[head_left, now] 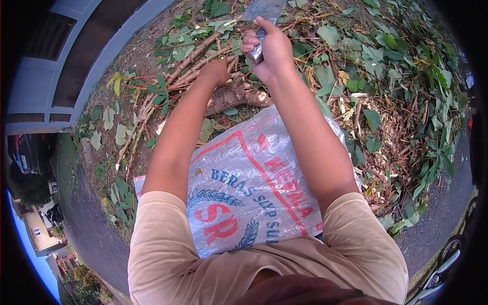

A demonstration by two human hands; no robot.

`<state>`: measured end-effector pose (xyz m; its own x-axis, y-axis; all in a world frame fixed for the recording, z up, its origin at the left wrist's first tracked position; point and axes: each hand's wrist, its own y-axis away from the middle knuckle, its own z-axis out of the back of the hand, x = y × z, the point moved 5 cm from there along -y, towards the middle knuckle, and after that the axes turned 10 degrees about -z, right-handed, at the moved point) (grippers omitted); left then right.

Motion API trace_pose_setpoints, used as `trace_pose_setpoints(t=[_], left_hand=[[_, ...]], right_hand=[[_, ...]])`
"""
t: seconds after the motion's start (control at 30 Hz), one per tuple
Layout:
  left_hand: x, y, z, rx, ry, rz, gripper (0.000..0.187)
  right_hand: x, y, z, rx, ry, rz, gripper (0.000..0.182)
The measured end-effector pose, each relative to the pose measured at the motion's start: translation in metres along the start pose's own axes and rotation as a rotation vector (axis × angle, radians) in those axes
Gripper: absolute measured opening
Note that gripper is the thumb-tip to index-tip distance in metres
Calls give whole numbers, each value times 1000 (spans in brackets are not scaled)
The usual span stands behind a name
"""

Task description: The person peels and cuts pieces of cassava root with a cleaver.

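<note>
My right hand (273, 50) is wrapped around the metal handle of a cleaver (263, 10), whose broad blade points away from me and is cut off by the top edge of the view. To its left, my left hand (216, 72) is closed on a branch (188, 80) among several cut stems; its fingers are partly hidden. Just below both hands lies a thick, rough-barked log (236, 95) with pale chopped patches. A printed woven rice sack (244, 168) covers my lap beneath my forearms.
Green leaves (373, 119), twigs and pale wood chips (353, 107) are heaped on the right. More loose branches (140, 119) lie on the left over bare soil. A paved road (96, 223), a parked car (25, 155) and a building wall (35, 86) stand further left.
</note>
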<state>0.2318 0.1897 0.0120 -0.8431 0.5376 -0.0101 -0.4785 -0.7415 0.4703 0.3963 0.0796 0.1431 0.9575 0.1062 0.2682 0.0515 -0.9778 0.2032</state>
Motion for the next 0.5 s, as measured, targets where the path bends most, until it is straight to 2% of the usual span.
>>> trace_pose_setpoints(t=[0.07,0.13,0.23,0.3,0.33,0.37,0.43,0.47,0.5], left_hand=[[0,1,-18,-109,-109,58,45],[9,1,-26,-192,-42,109,43],[26,7,-21,-240,-43,80,37],[30,22,-6,-439,9,-271,35],[35,29,2,-490,143,-355,32],[46,39,5,-489,143,-327,32],[43,92,41,-388,496,-91,31],[57,109,37,-397,498,-43,31],[73,122,33,-409,680,-37,32]], right_hand=[[-4,8,-8,-26,7,4,17],[-9,5,-8,-28,38,-39,17],[-16,10,-12,-40,50,-93,16],[-16,11,-11,-26,109,-83,16],[-22,10,-12,-12,164,-88,15],[-28,8,-12,-1,163,-114,15],[-30,11,-11,-50,353,-16,17],[-35,12,-12,-40,401,0,17],[-40,13,-13,-28,449,20,18]])
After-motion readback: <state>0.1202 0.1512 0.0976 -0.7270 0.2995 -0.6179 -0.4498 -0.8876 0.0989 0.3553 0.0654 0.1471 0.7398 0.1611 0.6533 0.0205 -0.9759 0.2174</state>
